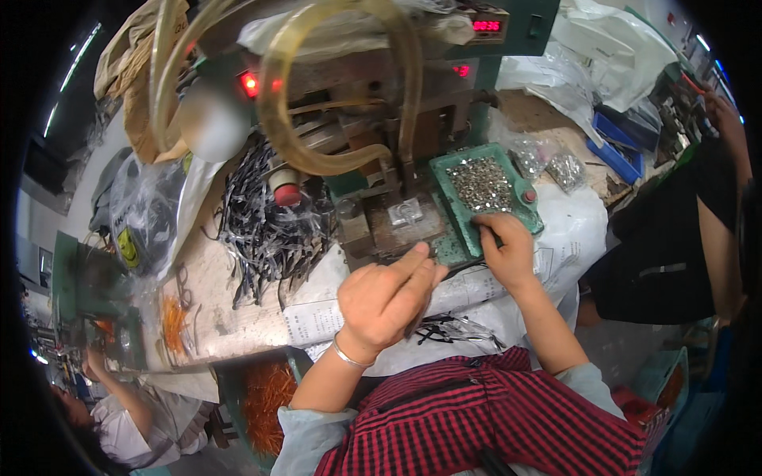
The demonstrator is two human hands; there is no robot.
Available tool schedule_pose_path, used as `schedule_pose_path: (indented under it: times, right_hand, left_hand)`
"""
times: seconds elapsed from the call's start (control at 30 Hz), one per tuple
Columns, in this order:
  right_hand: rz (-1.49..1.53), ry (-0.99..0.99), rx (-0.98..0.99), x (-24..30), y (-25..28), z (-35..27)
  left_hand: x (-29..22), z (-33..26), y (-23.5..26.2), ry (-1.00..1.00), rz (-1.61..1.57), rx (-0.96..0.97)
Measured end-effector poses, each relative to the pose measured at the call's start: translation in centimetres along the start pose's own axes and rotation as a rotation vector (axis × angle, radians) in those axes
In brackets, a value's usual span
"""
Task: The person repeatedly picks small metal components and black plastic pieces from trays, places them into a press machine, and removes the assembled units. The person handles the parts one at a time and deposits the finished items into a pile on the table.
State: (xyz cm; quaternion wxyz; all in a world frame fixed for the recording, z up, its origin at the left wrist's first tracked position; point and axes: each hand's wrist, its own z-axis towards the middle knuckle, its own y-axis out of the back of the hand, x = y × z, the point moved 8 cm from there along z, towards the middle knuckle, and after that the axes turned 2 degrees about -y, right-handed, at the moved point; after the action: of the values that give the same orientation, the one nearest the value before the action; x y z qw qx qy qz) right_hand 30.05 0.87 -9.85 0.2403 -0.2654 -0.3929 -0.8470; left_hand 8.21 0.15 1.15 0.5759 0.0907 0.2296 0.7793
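Observation:
My left hand (381, 301), with a metal bangle at the wrist, is in front of the machine's base. Its fingers are pressed together and point at the small bright metal plate (406, 212) on the work block. Whatever they hold is hidden under the hand. My right hand (510, 252) is at the near edge of a green tray (447, 202) heaped with small shiny metal pieces (479, 185). Its thumb and fingers are bent together in a pinch; I cannot make out anything between them. Several thin black strips (456, 331) lie in front of me, beside my left hand.
A tangled pile of black strips (274, 226) lies left of the machine (373, 103), near a red button (286, 193). A thick yellowish hose (274, 95) loops in front of the machine. Bags of metal pieces (565, 170) and a blue bin (615, 155) stand right. Other people work at both sides.

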Motion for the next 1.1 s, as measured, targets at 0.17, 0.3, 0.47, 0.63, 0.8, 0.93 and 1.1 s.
schedule_pose_path:
  times: [0.17,0.3,0.47,0.63,0.8,0.93,1.1]
  right_hand:
    - [0.106,-0.178,-0.011,-2.2,0.6,1.3]
    - [0.356,-0.305,-0.082,-4.1,3.1,4.8]
    - [0.232,-0.373,-0.079,-6.6,3.2,4.3]
    - [-0.082,-0.321,0.222,-4.5,1.6,1.5]
    - [-0.342,-0.032,0.188,-3.4,-0.5,1.5]
    - [-0.345,-0.105,0.042,-3.7,0.1,0.4]
    - [0.032,-0.289,-0.058,-5.6,1.6,0.2]
  left_hand:
    - [0.1,0.2,-0.5,-0.037,0.039,0.039]
    - [0.1,0.0,-0.9,-0.099,0.038,-0.003]
    - [0.4,-0.1,-1.2,-0.130,0.047,-0.014]
    - [0.4,0.1,-1.2,-0.126,0.060,-0.008]
    - [0.3,-0.7,-0.9,-0.038,0.031,0.078]
    - [-0.5,-3.2,1.9,0.162,-0.001,0.066]
    - [6.5,-8.1,15.4,0.494,0.545,-0.262]
